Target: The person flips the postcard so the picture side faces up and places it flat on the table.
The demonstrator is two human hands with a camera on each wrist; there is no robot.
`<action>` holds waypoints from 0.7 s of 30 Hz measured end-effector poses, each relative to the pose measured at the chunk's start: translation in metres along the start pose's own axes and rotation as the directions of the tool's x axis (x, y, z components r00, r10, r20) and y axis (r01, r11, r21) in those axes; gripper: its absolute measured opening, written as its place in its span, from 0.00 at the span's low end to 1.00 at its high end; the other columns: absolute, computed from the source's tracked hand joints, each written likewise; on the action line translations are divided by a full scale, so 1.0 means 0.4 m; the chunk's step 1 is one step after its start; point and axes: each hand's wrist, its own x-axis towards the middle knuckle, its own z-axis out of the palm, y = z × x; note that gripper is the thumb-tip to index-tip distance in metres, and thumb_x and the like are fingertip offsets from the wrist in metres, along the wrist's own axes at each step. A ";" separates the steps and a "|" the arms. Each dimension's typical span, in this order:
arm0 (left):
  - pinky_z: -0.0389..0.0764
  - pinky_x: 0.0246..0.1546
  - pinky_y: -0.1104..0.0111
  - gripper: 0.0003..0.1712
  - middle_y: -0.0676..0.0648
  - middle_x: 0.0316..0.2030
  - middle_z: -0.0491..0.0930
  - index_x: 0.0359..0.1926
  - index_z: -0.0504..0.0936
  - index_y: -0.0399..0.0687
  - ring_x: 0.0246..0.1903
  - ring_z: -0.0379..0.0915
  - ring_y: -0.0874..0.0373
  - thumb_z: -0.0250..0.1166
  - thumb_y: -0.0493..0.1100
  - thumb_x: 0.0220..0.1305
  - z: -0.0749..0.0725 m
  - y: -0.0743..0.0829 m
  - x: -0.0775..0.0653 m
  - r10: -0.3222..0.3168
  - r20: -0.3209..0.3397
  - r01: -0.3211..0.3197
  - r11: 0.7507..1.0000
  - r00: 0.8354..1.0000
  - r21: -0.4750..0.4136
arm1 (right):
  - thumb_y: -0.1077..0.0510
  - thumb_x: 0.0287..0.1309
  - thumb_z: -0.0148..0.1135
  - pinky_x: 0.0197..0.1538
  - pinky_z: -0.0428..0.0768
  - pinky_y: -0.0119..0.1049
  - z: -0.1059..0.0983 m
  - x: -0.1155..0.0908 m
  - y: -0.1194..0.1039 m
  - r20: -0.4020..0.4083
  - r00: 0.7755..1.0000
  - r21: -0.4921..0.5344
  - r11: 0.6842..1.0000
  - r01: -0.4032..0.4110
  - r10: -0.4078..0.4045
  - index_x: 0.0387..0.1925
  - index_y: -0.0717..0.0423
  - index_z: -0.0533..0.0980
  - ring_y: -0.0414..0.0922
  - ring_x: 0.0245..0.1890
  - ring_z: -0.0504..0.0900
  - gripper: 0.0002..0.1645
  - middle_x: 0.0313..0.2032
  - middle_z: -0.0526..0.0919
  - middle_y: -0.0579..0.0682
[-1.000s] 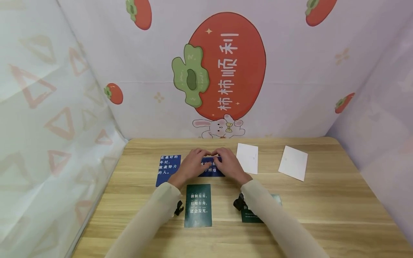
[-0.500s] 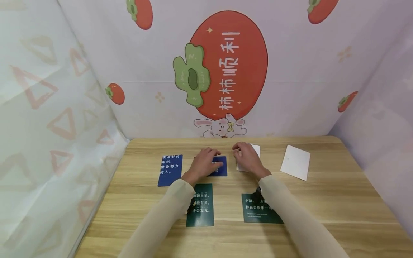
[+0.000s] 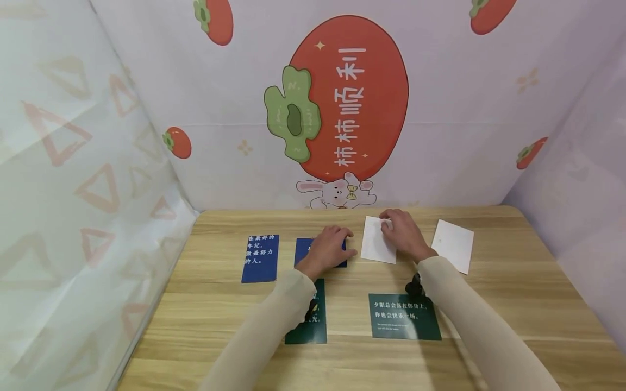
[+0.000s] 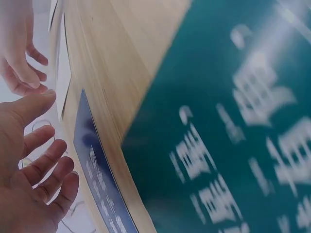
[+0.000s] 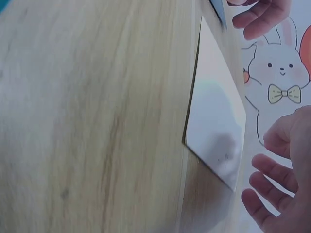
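My left hand (image 3: 329, 250) hovers over a blue printed card (image 3: 304, 247), covering part of it in the head view. Its fingers are loosely bent with nothing between them, as the left wrist view also shows. Over the right edge of a white card (image 3: 375, 241) is my right hand (image 3: 404, 234), fingers relaxed and holding nothing. In the right wrist view this white card (image 5: 216, 111) lies flat beside the fingers (image 5: 269, 194). A green printed card (image 3: 307, 331) lies partly under my left sleeve.
Another blue card (image 3: 261, 259) lies at the left of the wooden table (image 3: 205, 326). A second green card (image 3: 403, 320) is at front centre right, and another white card (image 3: 455, 244) lies behind the right forearm. A printed cloth (image 3: 230, 108) stands behind.
Both hands have moved right from above the blue card. They have parted, and the right hand now hovers by the white card. The cards keep their places.
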 end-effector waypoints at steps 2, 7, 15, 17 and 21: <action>0.76 0.74 0.55 0.28 0.51 0.67 0.81 0.69 0.82 0.57 0.69 0.71 0.52 0.72 0.58 0.74 0.009 0.013 0.006 0.018 0.007 -0.018 1.000 1.000 0.006 | 0.56 0.79 0.53 0.78 0.67 0.67 -0.007 0.000 0.009 0.014 1.000 -0.009 1.000 -0.009 0.009 0.67 0.62 0.76 0.66 0.74 0.69 0.23 0.70 0.76 0.66; 0.77 0.72 0.58 0.29 0.52 0.65 0.81 0.70 0.82 0.59 0.66 0.73 0.54 0.73 0.59 0.73 0.032 0.041 0.021 0.051 0.023 -0.051 0.998 0.998 0.033 | 0.55 0.78 0.56 0.79 0.65 0.69 -0.016 -0.001 0.018 0.048 0.999 -0.048 0.999 0.001 0.001 0.71 0.63 0.73 0.68 0.75 0.67 0.27 0.74 0.72 0.68; 0.76 0.72 0.61 0.27 0.51 0.66 0.80 0.69 0.83 0.59 0.64 0.72 0.55 0.72 0.59 0.74 0.051 0.077 0.025 0.058 0.036 -0.060 0.995 0.998 0.077 | 0.46 0.76 0.63 0.78 0.65 0.71 -0.020 0.004 0.024 0.084 0.996 -0.095 0.995 -0.022 0.030 0.76 0.61 0.70 0.69 0.76 0.66 0.37 0.76 0.69 0.69; 0.76 0.72 0.61 0.26 0.51 0.66 0.80 0.68 0.84 0.59 0.64 0.72 0.55 0.72 0.58 0.74 0.055 0.081 0.024 0.061 0.036 -0.065 0.993 0.997 0.101 | 0.43 0.75 0.65 0.78 0.66 0.71 -0.018 0.007 0.026 0.086 0.996 -0.102 0.995 -0.021 0.030 0.76 0.62 0.71 0.69 0.75 0.67 0.39 0.75 0.70 0.69; 0.76 0.71 0.61 0.23 0.52 0.64 0.80 0.66 0.86 0.60 0.63 0.72 0.55 0.71 0.58 0.75 0.062 0.085 0.024 0.068 0.027 -0.071 0.988 0.997 0.139 | 0.39 0.71 0.70 0.77 0.68 0.68 -0.011 0.016 0.027 0.077 0.996 -0.106 0.994 -0.033 0.041 0.74 0.62 0.73 0.67 0.72 0.68 0.42 0.72 0.72 0.68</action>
